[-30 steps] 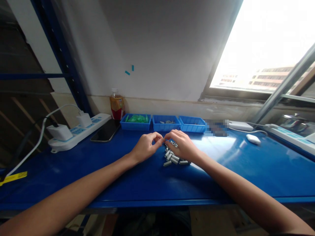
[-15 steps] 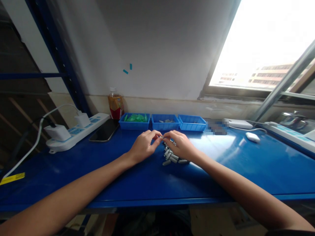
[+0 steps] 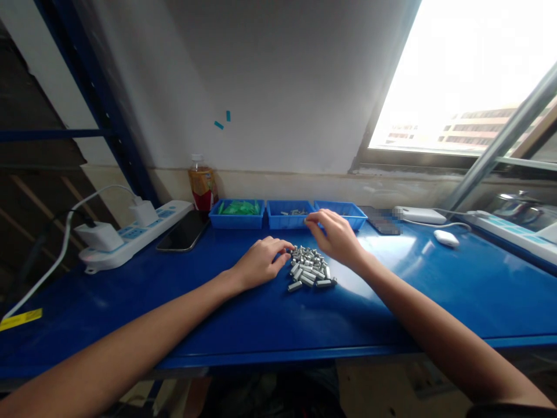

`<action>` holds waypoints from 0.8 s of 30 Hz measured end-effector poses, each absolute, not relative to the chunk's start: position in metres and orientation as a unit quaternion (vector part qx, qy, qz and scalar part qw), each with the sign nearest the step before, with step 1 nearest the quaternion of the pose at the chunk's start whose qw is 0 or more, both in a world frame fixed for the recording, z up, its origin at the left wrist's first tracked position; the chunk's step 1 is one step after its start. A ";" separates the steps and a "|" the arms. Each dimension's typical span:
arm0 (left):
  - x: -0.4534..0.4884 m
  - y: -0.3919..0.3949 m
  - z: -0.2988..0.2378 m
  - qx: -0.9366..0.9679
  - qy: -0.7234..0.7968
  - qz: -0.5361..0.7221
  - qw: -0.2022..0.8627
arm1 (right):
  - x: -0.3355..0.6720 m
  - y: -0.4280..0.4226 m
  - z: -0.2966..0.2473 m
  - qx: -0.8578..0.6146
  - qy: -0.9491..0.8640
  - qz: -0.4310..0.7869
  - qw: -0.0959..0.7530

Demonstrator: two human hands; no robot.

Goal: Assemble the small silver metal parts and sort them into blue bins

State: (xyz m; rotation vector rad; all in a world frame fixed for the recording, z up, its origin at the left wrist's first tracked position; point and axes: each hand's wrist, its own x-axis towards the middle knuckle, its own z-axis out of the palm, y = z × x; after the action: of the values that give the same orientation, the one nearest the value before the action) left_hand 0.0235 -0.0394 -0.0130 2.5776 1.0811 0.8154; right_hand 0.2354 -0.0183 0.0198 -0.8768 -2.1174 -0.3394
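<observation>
Metal sleeves piled at middle of desk, now uncovered: right grip lifted off to middle bin rim, pinched, contents too small to tell. Left grip curled, touching pile edge, hold unclear.

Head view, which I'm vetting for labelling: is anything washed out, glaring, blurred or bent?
Head view: the window is blown out to white; head view: glare lies on the blue table right of the right hand; head view: a pixelated patch hides something behind that glare; head view: the rack upright slants steeply, probably lens perspective; the metal pieces look sharp.
</observation>
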 end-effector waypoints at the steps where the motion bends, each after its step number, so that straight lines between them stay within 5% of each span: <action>1: 0.024 -0.039 -0.015 0.890 0.363 0.261 0.093 | 0.244 -0.010 0.022 -0.377 -0.814 -0.150 0.415; 8: 0.025 -0.037 -0.015 0.901 0.356 0.239 0.068 | 0.284 0.033 0.012 -0.550 -0.727 -0.184 0.367; 16: 0.022 -0.043 -0.008 0.832 0.401 0.347 0.163 | 0.219 -0.031 0.009 -0.372 -0.876 -0.012 0.308; 24: 0.020 -0.048 -0.002 0.845 0.408 0.345 0.027 | 0.203 -0.048 0.003 -0.356 -0.889 0.040 0.286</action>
State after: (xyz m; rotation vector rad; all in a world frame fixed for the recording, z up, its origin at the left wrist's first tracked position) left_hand 0.0200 -0.0483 -0.0024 2.6091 1.2605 1.0658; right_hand 0.2026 -0.0481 0.0032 -0.9522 -2.3760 0.1057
